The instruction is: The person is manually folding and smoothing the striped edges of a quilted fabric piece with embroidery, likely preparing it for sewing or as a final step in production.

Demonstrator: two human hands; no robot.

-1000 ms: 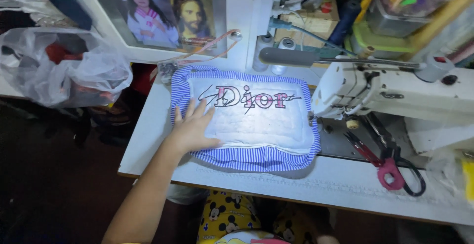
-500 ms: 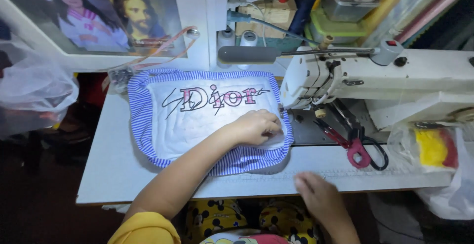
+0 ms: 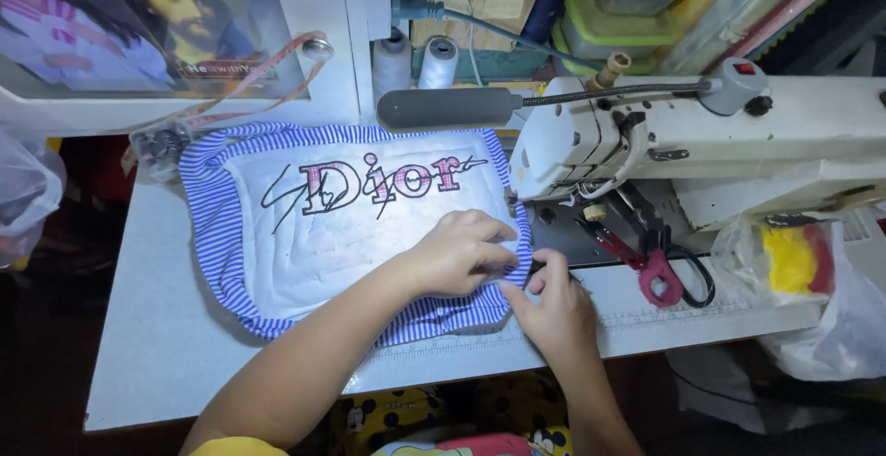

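While the white quilted panel with blue striped edging (image 3: 341, 234) lies flat on the sewing table (image 3: 157, 354), reaching from the back edge nearly to the front, its right border is pressed by the left hand (image 3: 461, 255), fingers curled together. The same border is pinched by the right hand (image 3: 551, 308), fingertips closed on the cloth, just beside the sewing machine (image 3: 701, 142). Red-handled scissors (image 3: 651, 267) lie to the right.

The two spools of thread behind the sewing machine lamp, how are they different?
The left spool looks grey and dimmer; the right spool is white and brighter. The left spool stands beside the white cabinet post; the right spool stands nearer the blue cable. Both stand upright, side by side, behind the grey lamp.
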